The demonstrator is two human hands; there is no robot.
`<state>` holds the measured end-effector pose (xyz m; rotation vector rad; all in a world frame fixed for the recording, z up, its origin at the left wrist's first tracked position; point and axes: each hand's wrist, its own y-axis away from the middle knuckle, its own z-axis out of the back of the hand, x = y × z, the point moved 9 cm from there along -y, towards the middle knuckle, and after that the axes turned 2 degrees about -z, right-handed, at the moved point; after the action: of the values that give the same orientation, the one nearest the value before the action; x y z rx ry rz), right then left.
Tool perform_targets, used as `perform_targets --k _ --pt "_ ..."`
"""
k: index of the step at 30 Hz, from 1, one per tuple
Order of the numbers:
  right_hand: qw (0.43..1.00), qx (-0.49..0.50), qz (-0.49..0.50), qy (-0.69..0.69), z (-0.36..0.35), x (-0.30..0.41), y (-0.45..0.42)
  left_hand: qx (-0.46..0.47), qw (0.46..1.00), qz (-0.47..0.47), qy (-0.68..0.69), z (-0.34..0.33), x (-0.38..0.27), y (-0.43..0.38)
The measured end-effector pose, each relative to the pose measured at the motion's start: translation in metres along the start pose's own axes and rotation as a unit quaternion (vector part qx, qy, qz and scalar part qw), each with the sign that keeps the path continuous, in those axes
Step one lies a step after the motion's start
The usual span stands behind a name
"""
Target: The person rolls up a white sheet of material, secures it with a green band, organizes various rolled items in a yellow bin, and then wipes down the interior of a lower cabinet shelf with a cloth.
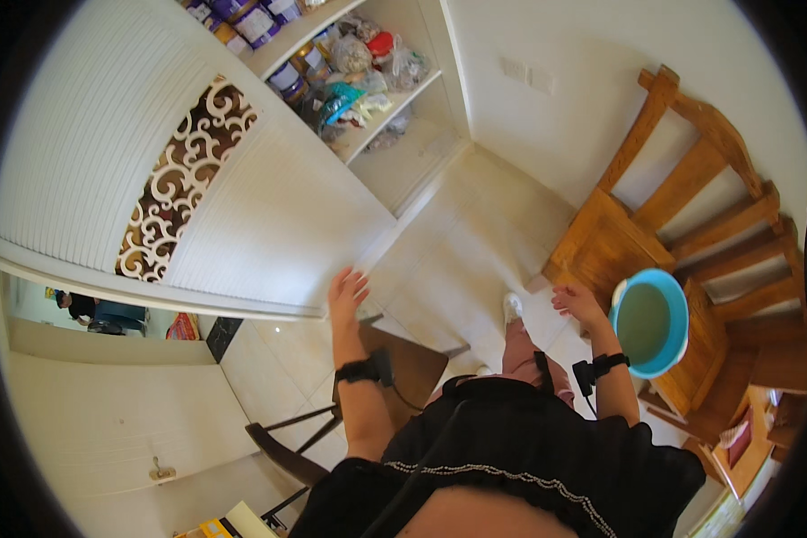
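Note:
My left hand (347,290) is raised near the lower edge of a white sliding cabinet door (269,222), fingers apart and holding nothing. Whether it touches the door I cannot tell. My right hand (576,300) hangs in the air, fingers loosely bent and empty, just left of a light blue plastic basin (679,316). Cloudy water (643,323) fills part of the basin, which rests on a wooden bench (605,235). Both wrists wear black straps with small devices.
Open cabinet shelves (393,111) hold plastic bags, tins and a red-lidded item. A dark wooden chair (403,370) stands below my left arm. A white door (128,417) is at lower left. Through an opening, another person (79,306) shows far off. A wall socket (528,75) is above the bench.

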<state>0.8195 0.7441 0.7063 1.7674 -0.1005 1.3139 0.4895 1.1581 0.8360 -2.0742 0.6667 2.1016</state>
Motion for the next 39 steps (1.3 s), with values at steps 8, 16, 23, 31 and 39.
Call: perform_targets --k 8,16,23,31,39 --pt "0.982 0.163 0.059 0.07 -0.083 0.147 -0.155 -0.25 0.966 -0.032 0.057 0.096 -0.042 -0.01" --pt "0.969 0.236 0.054 0.05 -0.153 0.225 -0.214 -0.207 0.977 -0.04 -0.035 0.054 -0.07 -0.046" --pt "0.982 0.178 0.054 0.025 -0.173 0.269 -0.235 -0.235 0.972 0.01 0.02 0.091 -0.048 -0.144" --pt "0.991 0.097 0.079 -0.047 -0.19 0.333 -0.276 -0.055 0.996 -0.066 -0.031 0.017 -0.137 -0.275" --pt "0.991 0.114 0.069 -0.019 -0.227 0.369 -0.297 -0.035 0.998 -0.043 -0.019 0.026 -0.132 -0.319"
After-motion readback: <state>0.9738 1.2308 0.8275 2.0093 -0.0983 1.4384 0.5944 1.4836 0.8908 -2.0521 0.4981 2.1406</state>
